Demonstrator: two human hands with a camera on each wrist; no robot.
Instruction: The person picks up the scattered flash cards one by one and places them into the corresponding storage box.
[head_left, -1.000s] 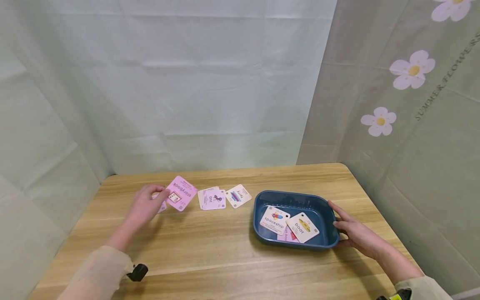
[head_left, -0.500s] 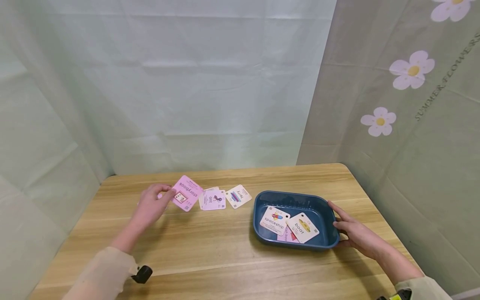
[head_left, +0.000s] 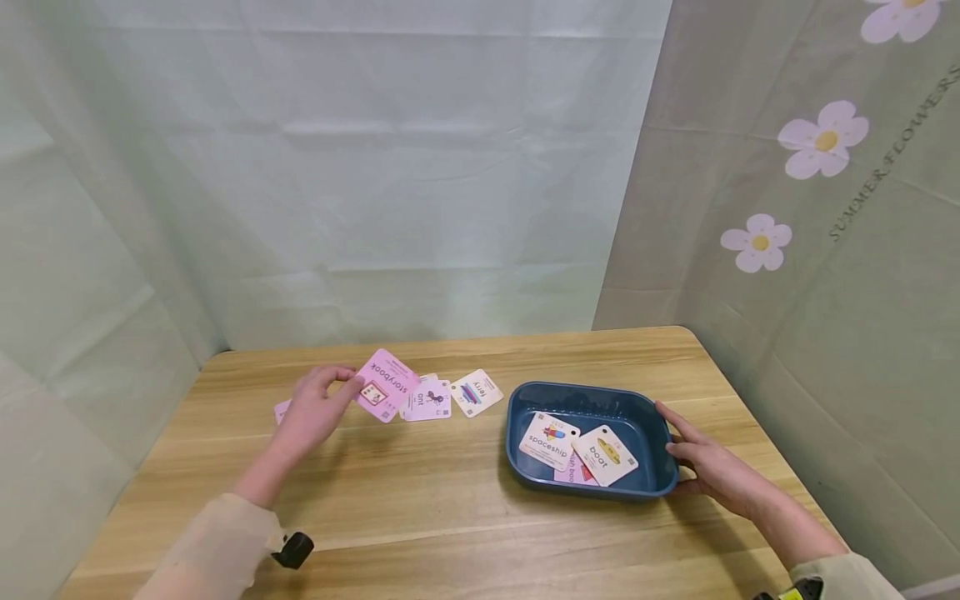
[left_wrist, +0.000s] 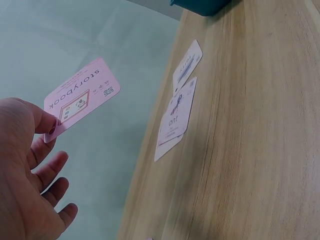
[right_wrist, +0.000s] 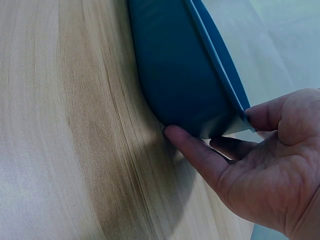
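My left hand (head_left: pixel 315 408) pinches a pink flashcard (head_left: pixel 386 385) printed "storybook" by one corner between thumb and index finger, raised above the table. In the left wrist view the other fingers of that hand are loosely bent. Just beyond the card, an "ant" flashcard (head_left: pixel 427 401) lies over another card, with a "ferry" flashcard (head_left: pixel 477 392) beside it. My right hand (head_left: pixel 712 467) holds the right end of a dark blue plastic bin (head_left: pixel 585 493), its thumb at the rim (right_wrist: pixel 246 114) and fingers against the outer wall. A "spaceship" card (head_left: pixel 550 442), a "boat" card (head_left: pixel 606 456) and a partly covered pink card (head_left: pixel 573 471) lie inside.
Part of a pink card (head_left: pixel 281 410) shows on the table behind my left hand. The wooden tabletop (head_left: pixel 420 517) extends in front of the cards and bin. Pale curtains (head_left: pixel 420 183) hang behind and at both sides.
My left hand has moved to the right with the storybook card, which now covers part of the ant cards. The pink card behind the hand shows on its left side. My right hand and the bin stay still.
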